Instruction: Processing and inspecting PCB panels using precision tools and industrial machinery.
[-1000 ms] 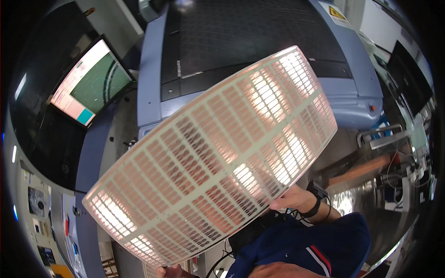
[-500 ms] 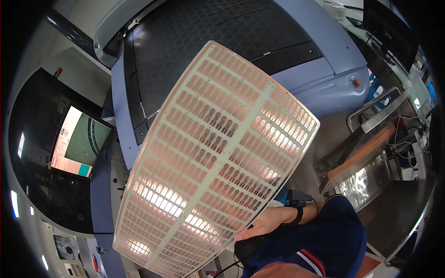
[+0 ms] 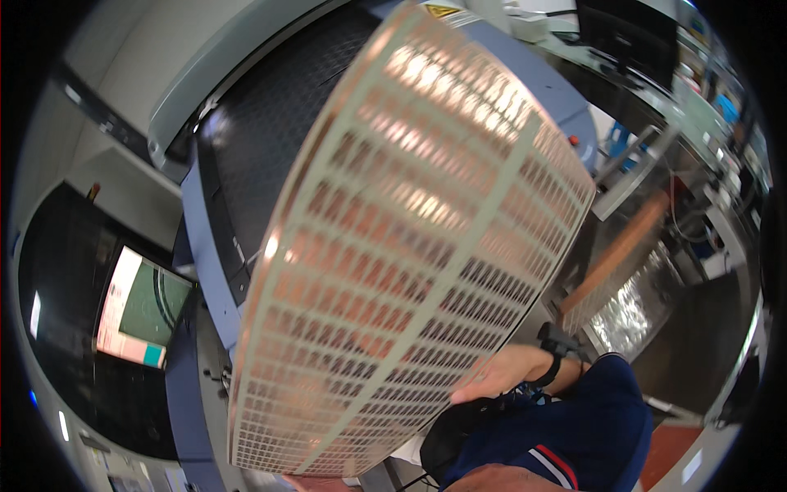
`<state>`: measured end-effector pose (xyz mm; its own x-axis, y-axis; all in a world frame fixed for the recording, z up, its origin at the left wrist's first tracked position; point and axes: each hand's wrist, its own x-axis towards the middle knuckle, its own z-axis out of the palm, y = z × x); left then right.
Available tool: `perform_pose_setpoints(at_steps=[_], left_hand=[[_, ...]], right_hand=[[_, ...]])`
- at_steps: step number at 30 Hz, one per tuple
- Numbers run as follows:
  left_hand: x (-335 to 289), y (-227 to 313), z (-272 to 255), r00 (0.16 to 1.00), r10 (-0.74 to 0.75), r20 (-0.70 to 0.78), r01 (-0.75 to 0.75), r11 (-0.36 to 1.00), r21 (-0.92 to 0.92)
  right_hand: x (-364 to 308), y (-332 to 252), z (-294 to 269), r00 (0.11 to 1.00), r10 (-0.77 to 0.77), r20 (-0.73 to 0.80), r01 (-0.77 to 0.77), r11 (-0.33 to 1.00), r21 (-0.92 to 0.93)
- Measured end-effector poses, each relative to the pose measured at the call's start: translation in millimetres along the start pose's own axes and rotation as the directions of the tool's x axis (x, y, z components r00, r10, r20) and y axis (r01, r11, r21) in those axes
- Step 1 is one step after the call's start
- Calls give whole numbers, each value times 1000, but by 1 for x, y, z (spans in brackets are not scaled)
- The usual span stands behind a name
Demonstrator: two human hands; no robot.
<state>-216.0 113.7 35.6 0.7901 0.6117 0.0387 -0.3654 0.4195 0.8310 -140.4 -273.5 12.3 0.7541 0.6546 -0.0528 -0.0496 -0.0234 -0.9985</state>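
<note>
Head view. Panel [image 3: 402, 271]: large, thin, pale sheet with copper-coloured oblongs; held up tilted by edge. Machine with black bed [image 3: 266, 139]: beyond panel, partly covered by it. Right hand [image 3: 496, 373]: fingers clamped on panel's lower right edge, partly hidden. Left hand [image 3: 318, 485]: at panel's bottom end, mostly cut off; finger state cannot be told. Handling, judged: light, springy, smooth, scratch-prone. Best hold: opposite edges, off copper.

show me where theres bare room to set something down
Bare: the black machine bed, between the blue-grey frame and the held panel, which hides part of it. Crowded: upper right, around the monitor and white box.
</note>
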Motion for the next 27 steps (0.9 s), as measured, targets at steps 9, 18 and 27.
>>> perform_pose_setpoints(at_steps=[9, 18, 27], left_hand=[[-28, -99, 145, 891, -104, 442, 38, 987, 157], [-151, -219, 183, 348, -64, 935, -374, 906, 201], [-149, -243, 177, -95, -360, 928, -277, 905, 323]], right_hand=[[-147, 80, 7, 511, -48, -858, 671, 646, 363], [-217, 10, 35, -209, 467, -859, 734, 655, 178], [-239, 99, -33, -254, 379, -890, 668, 734, 122]])
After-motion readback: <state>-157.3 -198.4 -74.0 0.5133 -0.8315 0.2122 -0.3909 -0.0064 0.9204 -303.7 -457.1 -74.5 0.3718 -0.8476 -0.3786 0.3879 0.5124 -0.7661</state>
